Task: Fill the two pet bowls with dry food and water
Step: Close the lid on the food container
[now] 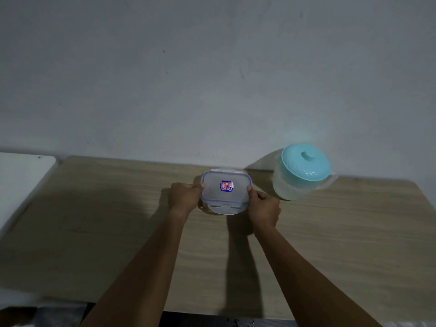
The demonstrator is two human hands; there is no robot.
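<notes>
A clear plastic food container (225,193) with a blue-rimmed snap lid and a small sticker stands near the far edge of the wooden table (106,220). My left hand (185,195) grips its left side and my right hand (265,206) grips its right side, thumbs at the lid's rim. The lid is on the container. To the right stands a translucent water jug (299,175) with a teal lid and a handle pointing right. No pet bowls are in view. What is inside the container is hidden.
A grey wall rises right behind the table. A white surface (21,180) adjoins the table on the left. Dark floor and a pale strip show below the table's near edge.
</notes>
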